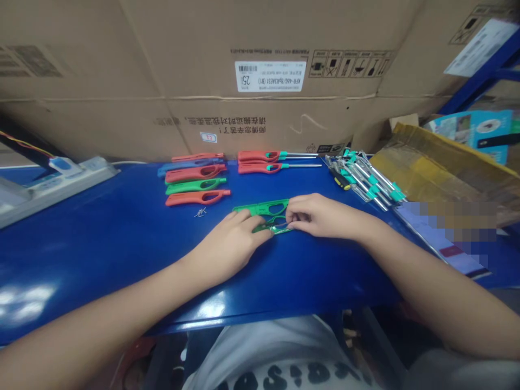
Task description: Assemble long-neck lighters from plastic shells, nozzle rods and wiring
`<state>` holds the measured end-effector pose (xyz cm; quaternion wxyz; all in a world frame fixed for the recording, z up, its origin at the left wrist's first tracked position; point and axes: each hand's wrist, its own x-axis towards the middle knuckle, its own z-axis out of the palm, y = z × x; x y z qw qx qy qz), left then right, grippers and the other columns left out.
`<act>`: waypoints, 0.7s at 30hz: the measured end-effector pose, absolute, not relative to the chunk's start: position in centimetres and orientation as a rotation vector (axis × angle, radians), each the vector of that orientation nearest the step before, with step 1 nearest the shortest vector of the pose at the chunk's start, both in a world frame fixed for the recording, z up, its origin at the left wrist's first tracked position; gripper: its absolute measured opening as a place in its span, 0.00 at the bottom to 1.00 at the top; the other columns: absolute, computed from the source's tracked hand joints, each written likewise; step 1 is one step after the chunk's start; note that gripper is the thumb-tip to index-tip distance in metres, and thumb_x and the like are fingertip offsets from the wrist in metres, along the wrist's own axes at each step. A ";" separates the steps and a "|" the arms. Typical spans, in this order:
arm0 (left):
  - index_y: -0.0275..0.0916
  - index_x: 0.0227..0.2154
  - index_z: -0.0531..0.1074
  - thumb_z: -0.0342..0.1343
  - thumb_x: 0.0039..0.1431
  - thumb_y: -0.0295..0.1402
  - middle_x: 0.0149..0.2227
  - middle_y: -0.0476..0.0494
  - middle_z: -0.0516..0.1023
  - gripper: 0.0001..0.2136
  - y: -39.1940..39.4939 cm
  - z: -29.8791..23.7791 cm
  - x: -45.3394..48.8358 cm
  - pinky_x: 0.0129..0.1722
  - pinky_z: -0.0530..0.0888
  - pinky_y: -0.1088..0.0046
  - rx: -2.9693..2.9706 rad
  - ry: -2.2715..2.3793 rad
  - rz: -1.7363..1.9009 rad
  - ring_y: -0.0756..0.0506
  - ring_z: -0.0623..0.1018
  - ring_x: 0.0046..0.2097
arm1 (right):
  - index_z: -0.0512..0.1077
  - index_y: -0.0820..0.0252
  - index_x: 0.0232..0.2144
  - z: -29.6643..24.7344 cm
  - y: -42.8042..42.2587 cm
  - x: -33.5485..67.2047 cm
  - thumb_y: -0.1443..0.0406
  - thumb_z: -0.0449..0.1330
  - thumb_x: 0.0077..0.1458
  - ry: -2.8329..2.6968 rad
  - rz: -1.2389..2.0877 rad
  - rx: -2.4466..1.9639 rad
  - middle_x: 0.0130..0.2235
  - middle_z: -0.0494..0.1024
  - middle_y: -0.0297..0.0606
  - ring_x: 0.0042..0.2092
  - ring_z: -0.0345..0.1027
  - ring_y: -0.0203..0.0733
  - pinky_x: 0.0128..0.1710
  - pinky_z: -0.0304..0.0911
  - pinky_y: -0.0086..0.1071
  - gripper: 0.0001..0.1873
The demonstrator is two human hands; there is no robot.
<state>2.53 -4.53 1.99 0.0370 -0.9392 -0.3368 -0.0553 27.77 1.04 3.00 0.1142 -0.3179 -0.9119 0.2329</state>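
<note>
The fingertips of the right hand are closed in a pinch on a small green-and-metal insert, which is held against the lower part of a translucent green lighter shell. The fingers of the left hand are curled down over the same shell from the other side. The shell is kept low over a blue workbench, between the two hands, with its long upper edge left exposed beyond the fingers.

Just past the shell, a few small metal pins are scattered on the bench. Farther on, red, green and blue lighter shells are laid out in a stack-like row. Two red lighters with metal nozzles are placed beside that row. To the right, metal rods with teal collars are piled beside a yellow-and-black screwdriver handle. A power strip is seen at the left end of the bench, and a large cardboard carton is stood behind it all.
</note>
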 end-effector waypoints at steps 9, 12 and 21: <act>0.47 0.52 0.77 0.52 0.68 0.29 0.50 0.41 0.80 0.15 -4.2 2.1 2.6 0.46 0.75 0.59 -2.857 -1.075 -0.186 0.39 0.77 0.47 | 0.76 0.62 0.36 4.3 1.0 28.6 0.68 0.63 0.56 -2.682 0.919 -0.871 0.37 0.73 0.36 0.31 0.64 0.32 0.33 0.63 0.27 0.04; 0.47 0.51 0.78 0.52 0.68 0.29 0.50 0.41 0.80 0.14 -4.1 2.0 2.5 0.47 0.76 0.58 -2.858 -1.063 -0.217 0.38 0.78 0.47 | 0.77 0.61 0.40 4.8 1.0 29.3 0.70 0.60 0.57 -2.699 0.919 -0.859 0.42 0.73 0.38 0.33 0.66 0.32 0.34 0.64 0.28 0.09; 0.45 0.51 0.79 0.50 0.68 0.28 0.52 0.41 0.79 0.16 -3.8 1.7 2.3 0.47 0.78 0.59 -2.878 -1.035 -0.330 0.38 0.79 0.48 | 0.77 0.61 0.33 4.7 2.2 30.2 0.60 0.62 0.59 -2.724 0.722 -1.087 0.37 0.77 0.38 0.33 0.67 0.36 0.34 0.60 0.30 0.09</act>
